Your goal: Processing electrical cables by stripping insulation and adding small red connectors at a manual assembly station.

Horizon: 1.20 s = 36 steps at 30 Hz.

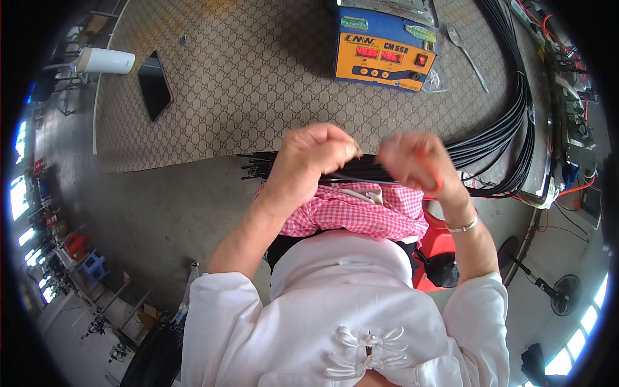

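My left hand (316, 151) is closed in a pinch, thumb against fingers, above a bundle of black cables (361, 169). Something small and thin shows at its fingertips, too fine to name. To its right, my right hand (412, 158) is smeared by motion, its fingers curled around an orange-red thing (431, 169) whose kind I cannot make out. The cable bundle passes beneath both hands at the table's near edge. Its cut ends (258, 166) stick out at left, while the rest curves away along the table's right side.
A blue and yellow machine (379, 55) with red displays stands on the patterned tabletop (238, 84). Nearby lie a spoon (467, 58) and a clear plastic bag (436, 79). A phone (155, 87) and white cup (108, 60) are at left. Pink checked cloth (361, 213) covers my lap.
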Each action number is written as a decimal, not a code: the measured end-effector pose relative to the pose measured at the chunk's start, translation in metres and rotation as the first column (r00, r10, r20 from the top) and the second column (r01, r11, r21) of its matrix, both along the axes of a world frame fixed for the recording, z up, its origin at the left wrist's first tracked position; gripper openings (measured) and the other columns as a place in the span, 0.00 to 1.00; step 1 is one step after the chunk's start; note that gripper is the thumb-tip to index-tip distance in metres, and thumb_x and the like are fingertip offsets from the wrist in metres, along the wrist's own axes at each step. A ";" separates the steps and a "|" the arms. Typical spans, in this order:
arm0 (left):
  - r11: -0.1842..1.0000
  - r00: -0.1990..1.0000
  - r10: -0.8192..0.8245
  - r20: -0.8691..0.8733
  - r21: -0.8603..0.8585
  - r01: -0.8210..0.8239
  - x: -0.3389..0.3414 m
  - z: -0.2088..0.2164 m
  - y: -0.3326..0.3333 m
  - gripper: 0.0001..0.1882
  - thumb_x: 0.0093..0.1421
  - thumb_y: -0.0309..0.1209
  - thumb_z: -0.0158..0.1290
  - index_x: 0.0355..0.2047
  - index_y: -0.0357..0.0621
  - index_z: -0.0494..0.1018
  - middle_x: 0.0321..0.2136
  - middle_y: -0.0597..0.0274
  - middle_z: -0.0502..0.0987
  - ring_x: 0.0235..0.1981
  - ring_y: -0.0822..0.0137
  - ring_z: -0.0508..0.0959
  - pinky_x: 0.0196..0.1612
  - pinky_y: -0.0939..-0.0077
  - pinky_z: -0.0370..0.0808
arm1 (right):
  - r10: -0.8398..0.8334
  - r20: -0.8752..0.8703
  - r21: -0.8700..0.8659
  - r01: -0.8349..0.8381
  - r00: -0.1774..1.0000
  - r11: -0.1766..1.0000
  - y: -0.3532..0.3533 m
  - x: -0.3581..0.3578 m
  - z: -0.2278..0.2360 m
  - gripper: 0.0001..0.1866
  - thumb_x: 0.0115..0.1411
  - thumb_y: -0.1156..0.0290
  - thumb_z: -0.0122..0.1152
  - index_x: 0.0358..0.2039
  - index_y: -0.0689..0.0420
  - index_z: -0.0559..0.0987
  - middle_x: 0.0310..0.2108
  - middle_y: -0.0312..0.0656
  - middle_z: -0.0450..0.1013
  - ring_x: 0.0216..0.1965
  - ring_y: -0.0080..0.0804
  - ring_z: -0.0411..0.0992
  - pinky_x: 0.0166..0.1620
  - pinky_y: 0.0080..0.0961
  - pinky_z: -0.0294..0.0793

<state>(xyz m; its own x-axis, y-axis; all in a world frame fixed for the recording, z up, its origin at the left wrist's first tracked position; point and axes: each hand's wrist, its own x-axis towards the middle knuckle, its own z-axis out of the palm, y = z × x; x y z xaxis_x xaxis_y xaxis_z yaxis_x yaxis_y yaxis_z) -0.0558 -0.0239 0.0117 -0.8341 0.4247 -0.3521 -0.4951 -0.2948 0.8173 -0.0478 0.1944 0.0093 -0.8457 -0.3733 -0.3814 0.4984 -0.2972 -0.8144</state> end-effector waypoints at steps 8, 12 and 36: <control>0.980 0.990 0.101 0.101 0.163 -0.117 0.014 0.000 0.004 0.07 0.56 0.26 0.49 0.34 0.35 0.73 0.26 0.64 0.73 0.25 0.74 0.69 0.30 0.82 0.67 | 0.435 -0.408 0.839 0.141 0.803 0.526 0.006 -0.022 -0.013 0.13 0.49 0.71 0.61 0.34 0.63 0.74 0.19 0.37 0.67 0.21 0.28 0.67 0.25 0.19 0.65; 0.961 0.992 0.071 0.105 0.261 -0.096 0.012 0.001 0.007 0.09 0.57 0.28 0.50 0.36 0.38 0.72 0.28 0.62 0.74 0.30 0.71 0.72 0.37 0.77 0.70 | 0.662 -0.486 0.867 0.408 0.571 0.286 0.003 -0.033 -0.036 0.17 0.46 0.74 0.60 0.39 0.61 0.73 0.29 0.46 0.71 0.31 0.43 0.69 0.36 0.30 0.69; 0.936 0.953 0.239 0.187 0.215 -0.277 -0.009 0.021 0.024 0.09 0.57 0.34 0.49 0.33 0.42 0.73 0.29 0.65 0.73 0.34 0.74 0.70 0.42 0.75 0.64 | -0.232 -0.094 -0.060 0.227 0.968 0.972 -0.034 0.007 0.008 0.04 0.52 0.76 0.59 0.28 0.61 0.75 0.19 0.32 0.68 0.17 0.15 0.61 0.18 0.09 0.56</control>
<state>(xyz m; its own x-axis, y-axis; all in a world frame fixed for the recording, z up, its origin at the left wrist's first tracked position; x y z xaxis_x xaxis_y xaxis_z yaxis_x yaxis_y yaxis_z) -0.0643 0.0002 0.0329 -0.8688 0.2886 -0.4025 -0.4913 -0.6043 0.6272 -0.0411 0.1600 0.0176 -0.9437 -0.1809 -0.2771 0.3294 -0.4340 -0.8385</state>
